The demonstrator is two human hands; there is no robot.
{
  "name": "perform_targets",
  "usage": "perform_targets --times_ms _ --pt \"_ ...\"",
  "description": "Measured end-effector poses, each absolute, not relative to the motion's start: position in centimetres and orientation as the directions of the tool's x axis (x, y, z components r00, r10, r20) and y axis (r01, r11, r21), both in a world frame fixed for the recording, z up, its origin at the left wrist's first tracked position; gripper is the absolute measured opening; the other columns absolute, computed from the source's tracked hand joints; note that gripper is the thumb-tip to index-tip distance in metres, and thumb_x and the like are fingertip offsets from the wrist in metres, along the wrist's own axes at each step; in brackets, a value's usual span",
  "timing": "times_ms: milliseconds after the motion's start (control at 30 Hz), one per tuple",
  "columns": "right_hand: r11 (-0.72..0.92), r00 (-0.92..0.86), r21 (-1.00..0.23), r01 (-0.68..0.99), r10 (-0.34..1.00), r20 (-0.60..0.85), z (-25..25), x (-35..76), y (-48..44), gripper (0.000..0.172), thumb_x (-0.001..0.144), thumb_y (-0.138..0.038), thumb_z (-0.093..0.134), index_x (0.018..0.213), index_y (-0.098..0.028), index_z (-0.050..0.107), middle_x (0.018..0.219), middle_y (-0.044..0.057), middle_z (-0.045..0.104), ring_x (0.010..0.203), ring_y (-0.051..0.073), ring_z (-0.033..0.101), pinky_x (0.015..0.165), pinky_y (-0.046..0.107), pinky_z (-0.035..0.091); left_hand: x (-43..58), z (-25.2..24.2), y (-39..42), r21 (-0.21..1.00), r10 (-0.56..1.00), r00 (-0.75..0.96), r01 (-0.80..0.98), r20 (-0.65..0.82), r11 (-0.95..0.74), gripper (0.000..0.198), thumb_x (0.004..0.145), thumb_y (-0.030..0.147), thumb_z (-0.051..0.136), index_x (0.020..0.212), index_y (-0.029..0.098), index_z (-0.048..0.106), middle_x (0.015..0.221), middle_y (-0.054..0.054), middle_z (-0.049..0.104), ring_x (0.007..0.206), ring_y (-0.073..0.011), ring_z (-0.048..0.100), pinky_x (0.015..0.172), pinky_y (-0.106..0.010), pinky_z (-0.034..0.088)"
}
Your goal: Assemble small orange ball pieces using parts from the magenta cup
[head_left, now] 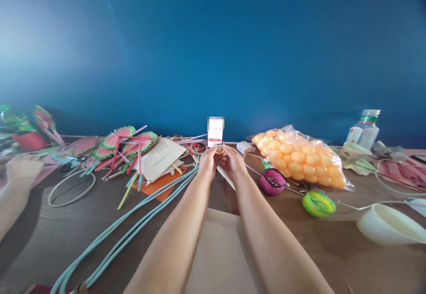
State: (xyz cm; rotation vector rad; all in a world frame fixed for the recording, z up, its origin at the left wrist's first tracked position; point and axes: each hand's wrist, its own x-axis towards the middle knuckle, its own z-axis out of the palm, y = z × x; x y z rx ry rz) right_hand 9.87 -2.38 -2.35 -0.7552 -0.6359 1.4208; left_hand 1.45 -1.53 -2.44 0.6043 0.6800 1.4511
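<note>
My left hand and my right hand meet near the middle of the table, with their fingers closed around a small gold-and-dark object. It is too small to tell its kind. Just beyond my fingertips a phone stands upright with a lit white screen. A white strip lies below, between my wrists. To the right of my right hand are a small white box and a purple pouch with small pieces inside.
Pale blue tubes curve along the left, near papers and watermelon-patterned fans. Another person's hand is far left. Rightward lie a bag of orange balls, a yellow-green container, a white cup and a bottle.
</note>
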Motion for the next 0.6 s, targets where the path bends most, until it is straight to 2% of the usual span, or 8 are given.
perform_targets --times_ms 233,433,600 --pt "-0.005 0.057 -0.789 -0.614 0.997 -0.05 -2.29 9.73 -2.4 0.038 0.053 -0.034 0.087 0.073 -0.019 0.059 0.055 -0.009 0.048 0.044 0.003 0.037 0.038 0.015 0.028 1.42 -2.09 -1.92 0.726 0.998 -0.013 -0.687 -0.067 0.04 0.021 0.076 0.029 0.072 0.079 0.009 0.067 0.068 -0.006 0.066 0.061 -0.0134 0.063 0.06 -0.024 0.047" --pt "-0.003 0.049 -0.783 -0.622 0.998 -0.042 -2.37 9.58 -2.49 0.038 0.058 -0.039 0.085 0.069 -0.019 0.055 0.055 -0.009 0.047 0.043 0.004 0.036 0.037 0.016 0.028 1.45 -2.33 -1.51 0.728 0.992 -0.028 -0.682 -0.122 0.071 0.026 0.075 0.035 0.074 0.081 0.01 0.067 0.068 -0.007 0.066 0.061 -0.0145 0.064 0.06 -0.025 0.048" --pt "-0.018 0.0 -0.814 -0.58 1.0 -0.023 -2.35 9.56 -2.57 0.036 0.056 -0.033 0.086 0.079 -0.019 0.062 0.054 -0.008 0.05 0.043 0.004 0.037 0.038 0.016 0.029 1.34 -2.9 -0.95 0.709 0.983 -0.055 -0.7 -0.175 0.087 0.029 0.073 0.037 0.077 0.081 0.011 0.066 0.063 -0.003 0.061 0.055 -0.0108 0.058 0.058 -0.023 0.047"
